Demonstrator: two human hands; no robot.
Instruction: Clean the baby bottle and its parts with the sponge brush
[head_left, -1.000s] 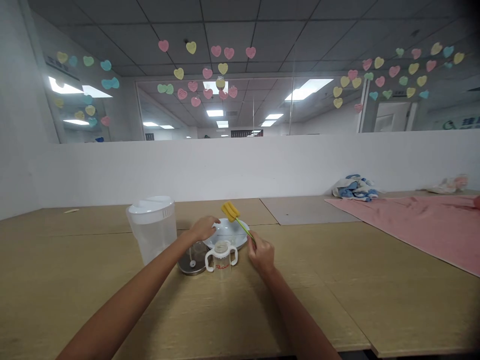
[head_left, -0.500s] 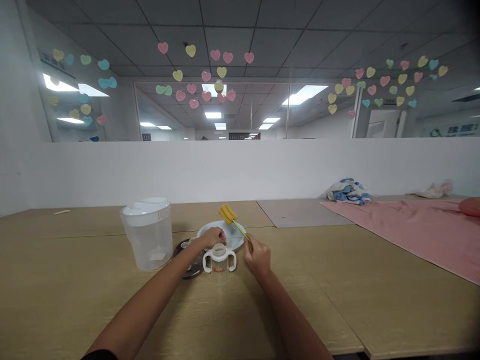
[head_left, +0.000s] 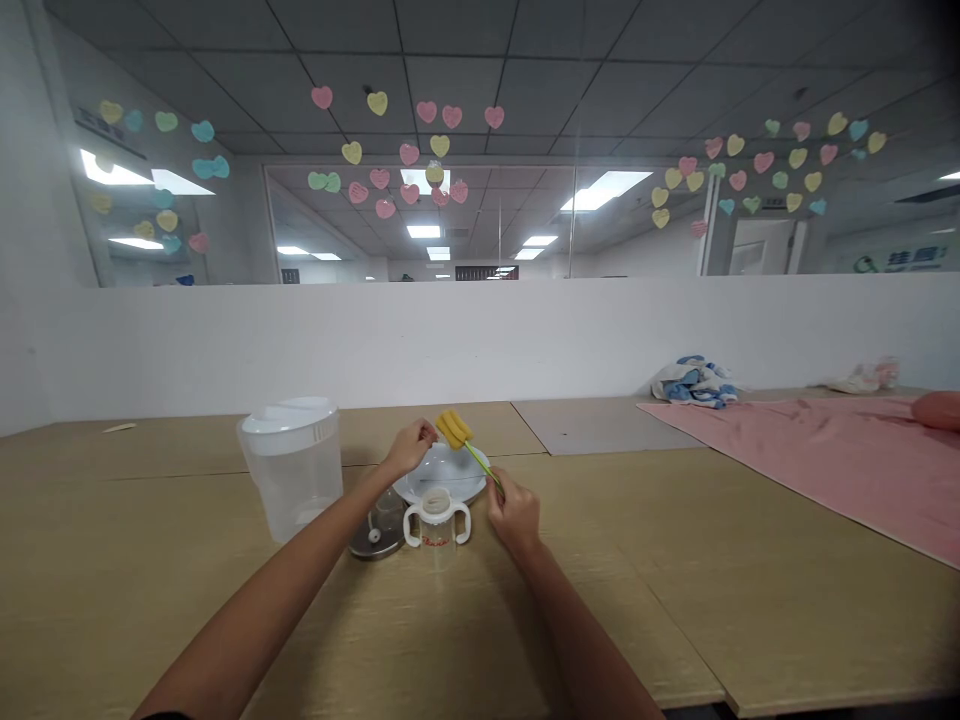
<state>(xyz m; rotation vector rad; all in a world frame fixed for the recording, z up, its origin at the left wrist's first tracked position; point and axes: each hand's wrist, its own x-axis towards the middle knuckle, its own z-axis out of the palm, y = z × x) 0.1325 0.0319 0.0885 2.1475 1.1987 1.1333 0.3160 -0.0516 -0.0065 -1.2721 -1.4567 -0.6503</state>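
Observation:
My right hand [head_left: 516, 510] is closed round the green handle of a bottle brush [head_left: 454, 430] with a yellow sponge head. The sponge is tilted up over a white bowl [head_left: 469, 478]. My left hand [head_left: 410, 448] is raised above the bowl's left side, its curled fingertips close to the sponge; whether they touch it or hold anything I cannot tell. In front of the bowl stands a clear baby bottle [head_left: 437, 530] with two white handles and an open top. To its left is a dark round tray [head_left: 382, 550] with small clear and white parts on it.
A large clear plastic jug [head_left: 296, 480] with a white rim stands at the left, close to my left forearm. On the right lies a pink cloth [head_left: 817, 455], with a crumpled blue and white cloth [head_left: 694, 383] behind it. A white wall [head_left: 480, 345] closes off the table's back.
My left hand has risen out of the bowl, up and to the left, to beside the sponge head. My right hand and the brush have hardly moved.

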